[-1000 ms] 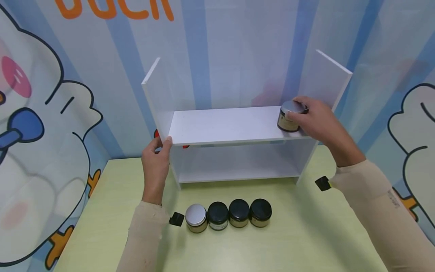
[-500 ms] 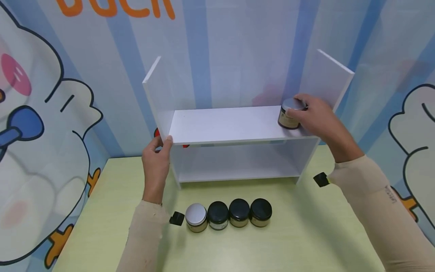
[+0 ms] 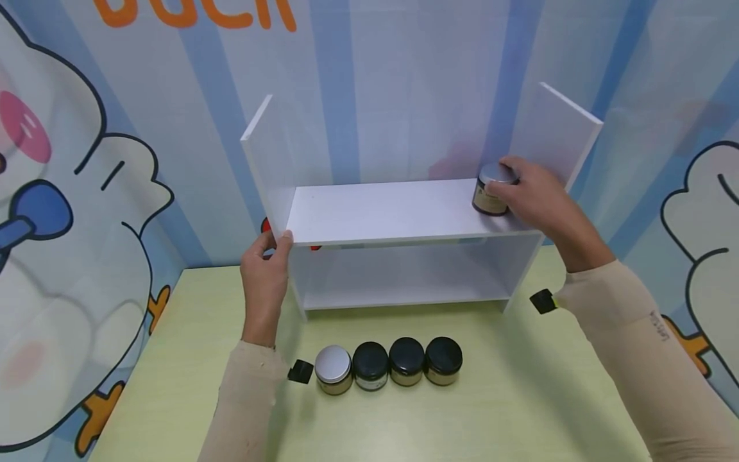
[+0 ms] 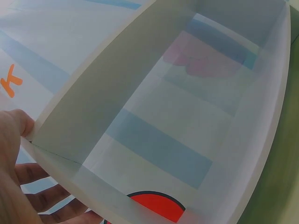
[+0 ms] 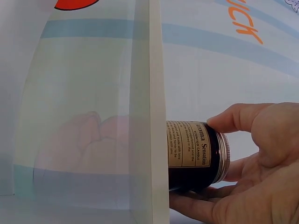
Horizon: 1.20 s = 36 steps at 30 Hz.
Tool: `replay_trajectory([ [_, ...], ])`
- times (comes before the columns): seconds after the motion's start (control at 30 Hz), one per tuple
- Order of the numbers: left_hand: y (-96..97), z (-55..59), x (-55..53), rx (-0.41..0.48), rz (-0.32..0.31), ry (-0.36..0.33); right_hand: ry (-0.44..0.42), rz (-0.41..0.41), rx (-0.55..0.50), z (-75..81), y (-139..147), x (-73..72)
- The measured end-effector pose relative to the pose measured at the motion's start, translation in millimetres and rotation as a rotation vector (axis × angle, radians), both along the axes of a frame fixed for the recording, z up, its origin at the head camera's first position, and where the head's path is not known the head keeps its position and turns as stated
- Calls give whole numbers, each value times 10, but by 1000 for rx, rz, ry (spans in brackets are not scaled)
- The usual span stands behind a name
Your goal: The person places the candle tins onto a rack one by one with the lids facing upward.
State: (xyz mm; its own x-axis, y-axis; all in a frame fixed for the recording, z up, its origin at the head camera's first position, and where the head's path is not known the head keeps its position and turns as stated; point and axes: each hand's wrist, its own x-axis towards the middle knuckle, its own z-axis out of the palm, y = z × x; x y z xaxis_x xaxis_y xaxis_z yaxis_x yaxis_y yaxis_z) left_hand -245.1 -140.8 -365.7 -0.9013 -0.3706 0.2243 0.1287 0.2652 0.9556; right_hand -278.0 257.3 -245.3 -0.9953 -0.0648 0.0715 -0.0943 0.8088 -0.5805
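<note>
My right hand (image 3: 537,196) grips a dark scented candle jar (image 3: 489,199) with a silver lid, at the right end of the white shelf's upper board (image 3: 381,212). In the right wrist view the candle jar (image 5: 194,151) shows a tan label reading "Aroma Sensation", with thumb and fingers on either side of it. At the shelf's left side panel (image 3: 268,167), my left hand (image 3: 267,279) holds the edge where the upper board meets it. The left wrist view has the left hand (image 4: 23,182) with its thumb at the front edge and fingers behind the panel.
On the yellow-green table (image 3: 519,398), in front of the shelf, several jars stand in a row: a silver-lidded jar (image 3: 333,370) at the left, then black-lidded jars (image 3: 406,361). A lower board (image 3: 404,303) spans the shelf below. Behind is a cartoon-printed backdrop (image 3: 392,96).
The candle jar and right hand have shifted very slightly back on the upper board. My left hand stays at the side panel, and the row of jars is unmoved.
</note>
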Motion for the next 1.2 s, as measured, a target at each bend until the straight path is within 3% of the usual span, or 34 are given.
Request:
replay_trajectory([
  [1.2, -56, -19, 27, 18, -13, -22, 1, 0, -41, -10, -32, -44],
])
